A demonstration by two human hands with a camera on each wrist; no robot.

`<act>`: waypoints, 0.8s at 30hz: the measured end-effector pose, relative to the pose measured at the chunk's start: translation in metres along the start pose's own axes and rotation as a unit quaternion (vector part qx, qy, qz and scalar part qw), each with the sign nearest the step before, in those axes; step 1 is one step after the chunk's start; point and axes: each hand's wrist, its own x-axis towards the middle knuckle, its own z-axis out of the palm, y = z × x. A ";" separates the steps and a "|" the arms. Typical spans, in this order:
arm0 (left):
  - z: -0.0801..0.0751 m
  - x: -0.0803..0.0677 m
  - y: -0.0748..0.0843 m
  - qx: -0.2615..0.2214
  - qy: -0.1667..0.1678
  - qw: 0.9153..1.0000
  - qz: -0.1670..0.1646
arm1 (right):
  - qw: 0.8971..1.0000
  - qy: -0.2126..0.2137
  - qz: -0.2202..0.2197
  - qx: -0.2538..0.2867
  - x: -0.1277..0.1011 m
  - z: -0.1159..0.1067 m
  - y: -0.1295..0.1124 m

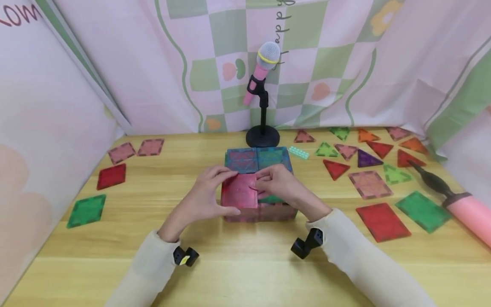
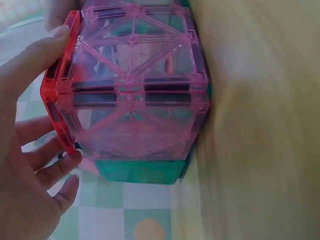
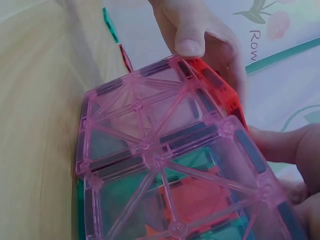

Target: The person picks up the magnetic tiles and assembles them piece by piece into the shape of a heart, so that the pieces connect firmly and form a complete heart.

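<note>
Translucent magnetic-tile box [image 1: 258,183] mid-table, just near of the microphone stand [image 1: 262,136]. Left hand [image 1: 207,194] curled at the near-left edge of the pink top tile [image 1: 239,191], thumb on the box's front corner, fingertips on the tile's far edge. Right hand [image 1: 281,185] laid over the right half, fingers pinching the same tile's right edge; green tile beneath mostly hidden. Loose triangles [image 1: 337,168] and squares [image 1: 381,221] far right. Pink pump [image 1: 466,211] cut off at right. Wrist views close and blurred.
</note>
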 end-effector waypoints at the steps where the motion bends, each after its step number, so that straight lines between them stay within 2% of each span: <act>1: 0.000 0.001 0.000 0.006 -0.001 1.000 0.002 | 1.000 0.007 0.008 0.003 0.001 0.000 0.000; 6: 0.001 0.004 -0.001 0.021 0.003 1.000 0.002 | 0.999 0.030 0.032 0.018 0.005 0.001 0.001; 13: 0.001 0.001 -0.005 0.021 0.004 1.000 0.008 | 0.999 0.035 0.037 -0.003 0.008 0.003 0.000; 16: 0.002 -0.003 -0.006 0.027 -0.008 1.000 0.006 | 0.999 0.030 0.004 -0.028 0.004 0.001 0.000; 18: 0.003 -0.005 -0.007 0.036 -0.024 0.999 0.003 | 0.996 0.035 -0.031 -0.074 -0.004 -0.003 0.001; 21: 0.005 -0.008 -0.007 0.050 -0.049 0.998 0.004 | 0.984 0.058 -0.078 -0.148 -0.024 -0.013 0.001; 24: 0.005 -0.010 -0.007 0.048 -0.065 0.997 0.003 | 0.968 0.092 -0.107 -0.205 -0.046 -0.027 0.001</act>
